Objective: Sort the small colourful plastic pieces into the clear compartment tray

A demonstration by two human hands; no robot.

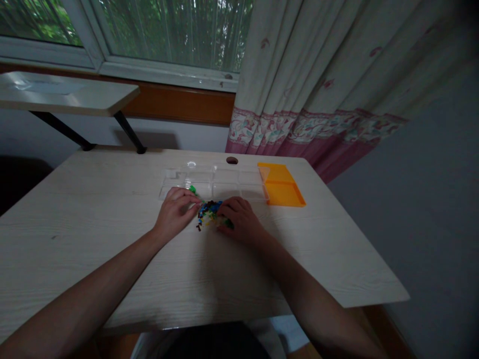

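A small heap of tiny coloured pieces [208, 211], blue, green, yellow and dark, lies on the pale wooden table [93, 209]. My left hand [175, 212] rests at the heap's left side, fingers curled and pinched toward it. One green piece [192, 189] shows just beyond its fingertips. My right hand [241, 217] lies on the heap's right side, fingers bent over some pieces. Behind both hands stands a clear plastic compartment box [213, 183].
An orange lid [280, 185] lies open at the box's right end. A round cable hole [232, 160] sits near the table's back edge. A raised shelf [67, 94] stands at the back left; a curtain [318, 89] hangs at the right.
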